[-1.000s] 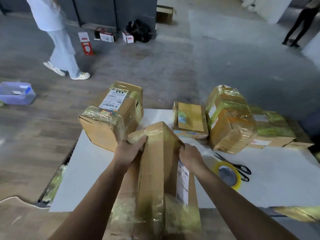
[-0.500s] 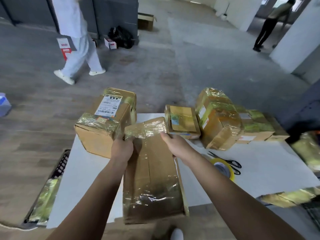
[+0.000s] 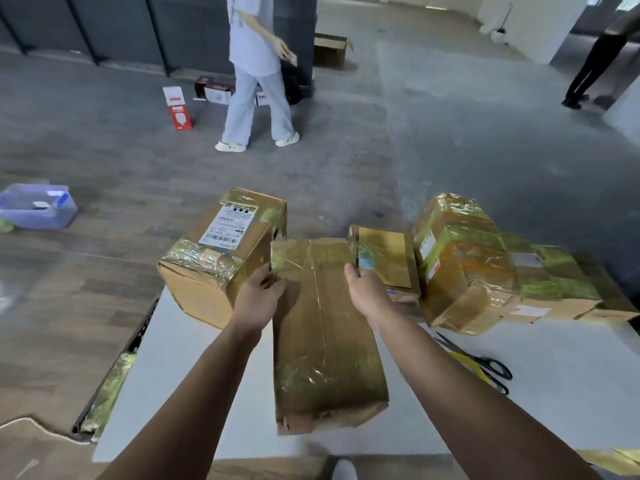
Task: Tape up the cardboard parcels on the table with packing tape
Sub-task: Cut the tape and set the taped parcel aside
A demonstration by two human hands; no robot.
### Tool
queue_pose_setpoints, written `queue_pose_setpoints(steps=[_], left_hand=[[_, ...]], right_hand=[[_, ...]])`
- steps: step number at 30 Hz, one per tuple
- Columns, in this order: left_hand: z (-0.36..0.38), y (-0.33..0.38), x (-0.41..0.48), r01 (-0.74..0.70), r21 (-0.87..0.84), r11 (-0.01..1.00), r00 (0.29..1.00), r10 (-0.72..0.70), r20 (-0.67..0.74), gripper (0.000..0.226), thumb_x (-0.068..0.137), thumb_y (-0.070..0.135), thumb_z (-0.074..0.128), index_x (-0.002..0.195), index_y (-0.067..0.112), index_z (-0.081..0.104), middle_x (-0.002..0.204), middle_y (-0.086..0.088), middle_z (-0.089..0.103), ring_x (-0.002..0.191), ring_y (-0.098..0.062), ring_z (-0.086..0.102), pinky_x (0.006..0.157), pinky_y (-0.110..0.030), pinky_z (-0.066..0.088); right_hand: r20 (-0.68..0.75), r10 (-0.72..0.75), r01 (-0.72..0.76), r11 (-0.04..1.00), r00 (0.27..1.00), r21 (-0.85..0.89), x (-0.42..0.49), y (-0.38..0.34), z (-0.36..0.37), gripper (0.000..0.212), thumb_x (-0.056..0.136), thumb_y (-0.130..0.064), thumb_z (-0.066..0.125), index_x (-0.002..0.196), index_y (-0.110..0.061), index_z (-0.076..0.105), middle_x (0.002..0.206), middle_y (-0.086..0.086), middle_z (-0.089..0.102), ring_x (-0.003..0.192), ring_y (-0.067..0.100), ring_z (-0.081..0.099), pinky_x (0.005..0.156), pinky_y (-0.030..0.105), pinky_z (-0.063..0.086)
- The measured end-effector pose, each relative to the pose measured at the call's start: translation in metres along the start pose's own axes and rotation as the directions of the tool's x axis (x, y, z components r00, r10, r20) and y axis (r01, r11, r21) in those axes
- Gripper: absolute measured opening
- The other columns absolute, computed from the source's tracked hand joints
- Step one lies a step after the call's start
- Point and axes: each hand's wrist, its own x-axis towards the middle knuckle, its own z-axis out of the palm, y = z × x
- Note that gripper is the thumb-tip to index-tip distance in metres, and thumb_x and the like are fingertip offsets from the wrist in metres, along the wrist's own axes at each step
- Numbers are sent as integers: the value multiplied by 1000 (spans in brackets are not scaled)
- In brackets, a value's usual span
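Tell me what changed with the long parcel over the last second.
The long parcel, tipped up a second ago, has been lowered flat onto the white table, its far end swung down and away from the camera. The left hand and right hand kept hold of that far end throughout. The labelled box, the other taped parcels and the scissors stayed put.

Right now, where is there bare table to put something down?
Bare table left of the long parcel, in front of the labelled box; more right of the scissors, in front of the taped parcels. The far edge is crowded.
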Motion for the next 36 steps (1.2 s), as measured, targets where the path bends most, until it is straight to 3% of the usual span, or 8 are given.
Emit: queue_pose_setpoints(steps=[4,9,15,19,25,30,33,36], left_hand=[[13,9,9,44,108,993,997,-37,-60,43,98,31,57,138,16,53,121,-1,60,108,-20,56,93,-29,45],[26,13,21,138,301,944,986,-102,-131,47,94,51,54,113,8,61,105,-11,66,95,-27,62,90,-41,52],[36,21,18,177,312,933,983,-154,-97,36,84,46,64,104,18,57,98,-5,66,90,-24,65,86,-44,56],[43,22,19,202,329,923,972,-150,-179,34,88,43,65,105,15,55,98,-5,64,91,-25,64,85,-44,56],[55,29,40,125,368,921,973,-40,-229,29,91,40,61,101,13,65,91,-7,68,87,-28,65,83,-44,56],[59,40,75,28,452,891,979,68,-194,35,92,36,61,111,7,67,97,-11,69,91,-28,65,82,-37,55],[62,48,90,-2,478,879,982,91,-163,39,95,33,58,123,7,61,113,-13,64,105,-30,59,88,-33,47],[62,50,103,-27,463,886,991,83,-102,40,96,32,55,127,6,58,118,-15,62,111,-32,56,99,-41,45]], right_hand=[[-26,3,-2,1000,1000,31,27,-2,-3,40,107,-38,30,86,-10,48,70,3,44,58,17,41,50,31,26],[-48,13,-10,999,999,52,56,-10,-8,44,107,-36,26,81,-7,46,68,5,45,56,19,42,47,30,25],[-69,-3,9,995,998,97,95,-17,-17,48,107,-33,25,78,-4,49,71,9,49,61,24,46,51,31,29],[-81,-50,58,994,995,91,111,-22,-22,49,107,-31,26,68,-6,42,65,7,43,55,21,40,48,31,25],[-44,-87,89,996,995,31,121,-20,-27,34,98,-35,43,112,-7,57,95,9,60,83,29,61,63,33,44],[-22,-151,151,988,988,37,122,-21,-43,32,95,-24,51,125,-15,52,101,0,63,74,17,58,57,30,44],[-27,-162,159,984,986,-76,122,-26,-48,42,95,-30,56,134,-17,48,110,0,64,87,20,64,73,37,55],[-80,-180,165,973,980,-164,123,-33,-46,55,97,-33,56,146,-16,40,137,3,55,108,24,62,81,36,53]])
